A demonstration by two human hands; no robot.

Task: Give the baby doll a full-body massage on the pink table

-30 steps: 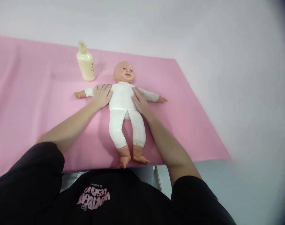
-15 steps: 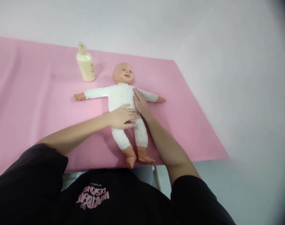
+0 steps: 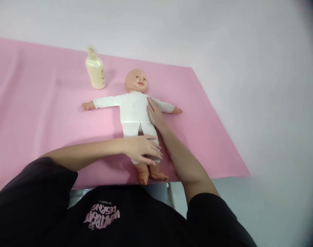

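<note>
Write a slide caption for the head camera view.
Left hand rests across doll's lower legs, right hand on its side.

black shirt (image 3: 136, 219) | pink print, seen upside down | reads "WANTBEAT DESIGNS" | bottle label unreadable

Doll (image 3: 134, 108) suit white; sheet (image 3: 43, 113) pink; bottle (image 3: 95, 70) cream.

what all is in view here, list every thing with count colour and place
doll: 1, white suit with bare peach head, hands and feet, lying face up on the sheet with arms spread
bottle: 1, cream, upright on the sheet, beyond the doll's arm
sheet: 1, pink, spread over the table
wall: 1, pale grey-white, behind and to the right
left hand: 1, flat across the doll's lower legs
right hand: 1, flat against the doll's side
black sleeves and shirt: bottom of view
</note>
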